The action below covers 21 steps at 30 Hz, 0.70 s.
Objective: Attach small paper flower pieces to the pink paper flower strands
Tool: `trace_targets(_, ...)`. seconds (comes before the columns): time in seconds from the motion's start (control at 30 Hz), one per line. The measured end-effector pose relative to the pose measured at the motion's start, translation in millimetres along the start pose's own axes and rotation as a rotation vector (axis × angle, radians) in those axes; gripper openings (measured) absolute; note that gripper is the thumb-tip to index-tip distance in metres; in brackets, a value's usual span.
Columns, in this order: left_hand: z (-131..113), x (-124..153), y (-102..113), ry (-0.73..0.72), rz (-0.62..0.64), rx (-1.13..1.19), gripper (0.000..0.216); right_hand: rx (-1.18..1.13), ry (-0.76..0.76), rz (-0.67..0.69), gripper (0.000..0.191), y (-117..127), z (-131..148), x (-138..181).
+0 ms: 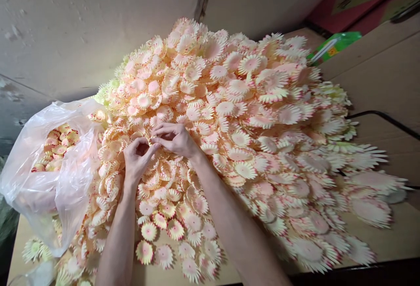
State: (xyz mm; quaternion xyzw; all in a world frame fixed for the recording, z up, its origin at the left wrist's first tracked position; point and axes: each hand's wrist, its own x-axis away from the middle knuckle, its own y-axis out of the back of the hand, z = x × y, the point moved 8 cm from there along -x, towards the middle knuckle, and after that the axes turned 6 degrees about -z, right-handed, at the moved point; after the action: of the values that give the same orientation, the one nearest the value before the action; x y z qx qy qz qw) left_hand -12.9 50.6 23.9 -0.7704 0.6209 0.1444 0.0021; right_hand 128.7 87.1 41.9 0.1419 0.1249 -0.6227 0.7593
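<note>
A big heap of cream and pink fabric flower petals [249, 115] covers most of the table. My left hand [137, 159] and my right hand [175, 139] meet above the heap's left side, fingertips pinched together on a small flower piece [151, 142] between them. Both hands have their fingers curled, and the piece is largely hidden by them. Loose single flowers [164, 255] lie flat under my forearms near the front edge.
A clear plastic bag [55, 176] holding more flowers sits at the left. A green box [334, 45] lies at the back right on cardboard [387, 76]. A black wire [387, 120] crosses the right side. A pale wall stands behind.
</note>
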Motion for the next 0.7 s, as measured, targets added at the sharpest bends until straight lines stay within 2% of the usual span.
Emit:
trace_targets(0.23, -13, -1, -1, -0.058, 0.043, -0.091, 0.041, 0.117, 0.086, -0.073, 0.01, 3, 1, -1)
trace_targets(0.37, -13, -1, 0, -0.036, 0.063, -0.038, 0.035, 0.097, 0.016, -0.11, 0.01, 0, -7, 0)
trace_targets(0.5, -8, 1, 2, -0.011, 0.064, 0.034, 0.032, 0.017, -0.073, -0.138, 0.018, 2, -14, 0)
trace_targets(0.57, -4, 2, 5, 0.015, 0.037, 0.098, 0.035, -0.063, -0.146, -0.204, 0.026, 12, -18, 0)
trace_targets(0.7, -1, 2, 20, -0.014, -0.11, 0.181, 0.033, -0.206, -0.243, -0.443, 0.041, 44, -26, 3)
